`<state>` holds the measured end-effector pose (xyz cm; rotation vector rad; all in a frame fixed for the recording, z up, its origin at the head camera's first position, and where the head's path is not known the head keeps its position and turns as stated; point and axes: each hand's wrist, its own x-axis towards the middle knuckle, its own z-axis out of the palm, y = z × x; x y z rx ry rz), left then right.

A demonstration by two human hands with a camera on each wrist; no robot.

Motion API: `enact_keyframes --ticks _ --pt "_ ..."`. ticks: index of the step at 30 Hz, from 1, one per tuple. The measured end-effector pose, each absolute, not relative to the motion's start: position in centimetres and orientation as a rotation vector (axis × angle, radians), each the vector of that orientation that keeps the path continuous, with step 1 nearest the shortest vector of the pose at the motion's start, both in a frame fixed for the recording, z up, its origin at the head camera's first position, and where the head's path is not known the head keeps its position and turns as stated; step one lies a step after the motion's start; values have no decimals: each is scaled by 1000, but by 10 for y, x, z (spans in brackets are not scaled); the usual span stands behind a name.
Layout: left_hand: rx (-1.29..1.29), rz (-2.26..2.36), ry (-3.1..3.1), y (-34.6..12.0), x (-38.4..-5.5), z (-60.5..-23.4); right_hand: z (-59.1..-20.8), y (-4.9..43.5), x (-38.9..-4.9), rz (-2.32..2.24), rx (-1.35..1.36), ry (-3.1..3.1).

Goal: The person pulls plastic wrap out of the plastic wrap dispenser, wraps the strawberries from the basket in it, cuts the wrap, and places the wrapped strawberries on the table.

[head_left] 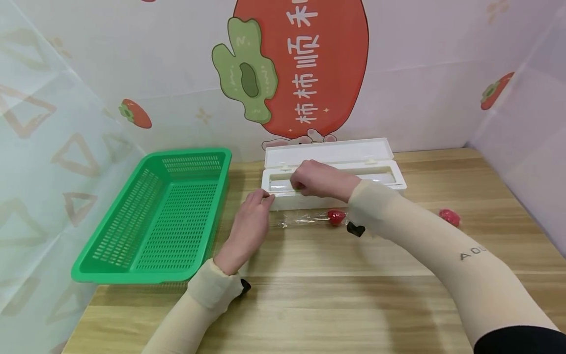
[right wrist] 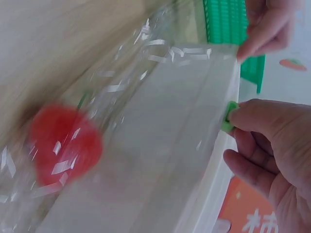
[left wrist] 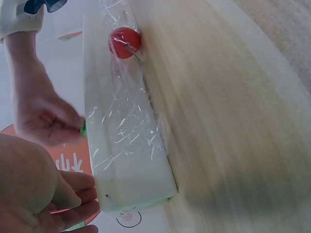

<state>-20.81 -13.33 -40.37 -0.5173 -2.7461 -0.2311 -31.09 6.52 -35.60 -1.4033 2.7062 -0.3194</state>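
A long white film-dispenser box [head_left: 292, 200] stands with its lid [head_left: 327, 151] raised. Clear plastic film [left wrist: 127, 131] hangs down over its front. At the box's left front corner my left hand [head_left: 247, 221] rests its fingertips, fingers loosely bent. My right hand [head_left: 325, 181] is over the box's front rim, pinching a small green slider [right wrist: 228, 116] between thumb and finger; in the head view the hand hides that slider. Against the box's front lies a small round red object [head_left: 336, 217] with a thin green stem, seen through clear plastic.
A green plastic basket [head_left: 216, 211] stands on the wooden table [head_left: 309, 295] at the left. Another small red object [head_left: 449, 217] lies to the right of the box, near my right forearm. A printed wall sheet [head_left: 420, 98] rises behind the box.
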Motion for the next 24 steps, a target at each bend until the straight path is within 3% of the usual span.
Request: enact_keyframes --ticks 17,24 --pt "-519 -129 -2687 -126 -208 -404 -358 196 -303 -290 -1486 2803" --pt "-511 -120 -2665 -125 -210 -405 -357 227 -296 -309 -1492 2826"
